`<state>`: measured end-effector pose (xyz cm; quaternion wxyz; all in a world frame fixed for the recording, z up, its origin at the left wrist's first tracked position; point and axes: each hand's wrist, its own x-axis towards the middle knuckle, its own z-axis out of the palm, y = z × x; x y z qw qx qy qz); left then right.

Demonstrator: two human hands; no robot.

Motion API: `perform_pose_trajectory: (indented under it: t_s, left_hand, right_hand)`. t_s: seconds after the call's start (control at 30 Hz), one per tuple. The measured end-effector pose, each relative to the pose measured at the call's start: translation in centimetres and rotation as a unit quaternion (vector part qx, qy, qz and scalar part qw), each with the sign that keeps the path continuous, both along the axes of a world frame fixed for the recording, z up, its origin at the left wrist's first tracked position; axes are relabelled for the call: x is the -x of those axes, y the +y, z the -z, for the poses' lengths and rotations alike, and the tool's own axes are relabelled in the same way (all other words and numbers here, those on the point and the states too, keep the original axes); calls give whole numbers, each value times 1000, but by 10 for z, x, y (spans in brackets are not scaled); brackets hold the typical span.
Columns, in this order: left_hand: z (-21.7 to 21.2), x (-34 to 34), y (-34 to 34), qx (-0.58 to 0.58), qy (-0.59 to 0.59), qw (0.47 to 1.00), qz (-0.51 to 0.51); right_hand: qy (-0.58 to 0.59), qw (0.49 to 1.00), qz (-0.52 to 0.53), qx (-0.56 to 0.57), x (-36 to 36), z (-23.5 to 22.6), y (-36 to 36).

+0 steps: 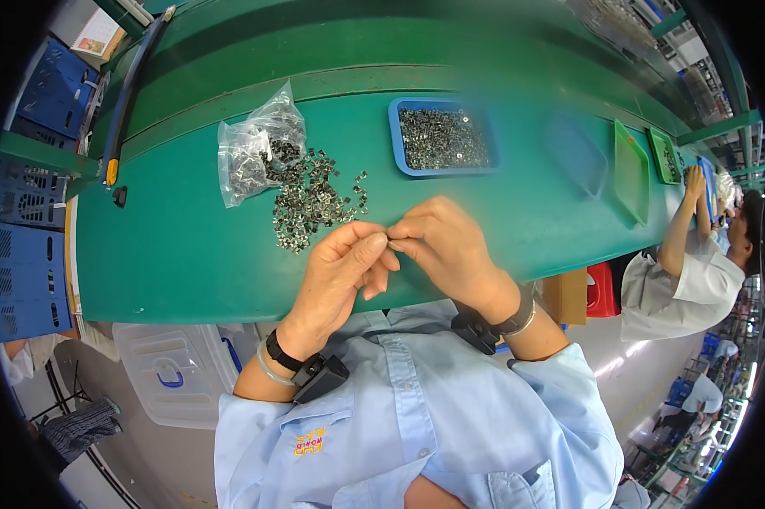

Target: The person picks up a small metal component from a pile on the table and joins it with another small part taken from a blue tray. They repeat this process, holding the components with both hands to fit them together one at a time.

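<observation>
One tiny dark piece (388, 241) is pinched in the fingers of our left hand (342, 270) and right hand (450, 253). Past the left fingers, many small black-and-silver metal pieces (308, 200) and a clear plastic bag (243, 170) of more seem left to do. Past the right fingers, a blue rectangular plastic tray (397, 144) holds lots, maybe done.

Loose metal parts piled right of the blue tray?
No, the loose metal parts lie left of the blue tray on the green tabletop.
</observation>
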<state>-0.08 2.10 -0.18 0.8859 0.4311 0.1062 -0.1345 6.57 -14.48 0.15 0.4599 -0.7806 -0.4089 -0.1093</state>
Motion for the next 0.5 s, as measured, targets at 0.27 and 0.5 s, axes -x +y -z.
perform_pose_trajectory:
  t_s: [0.27,0.5]
  left_hand:
    - [8,-1,4,5,5,1000,9]
    - [13,-1,4,90,-18,996,23]
  right_hand:
    - [5,1000,-1,-14,3,0,2]
    - [49,998,10,-32,11,0,3]
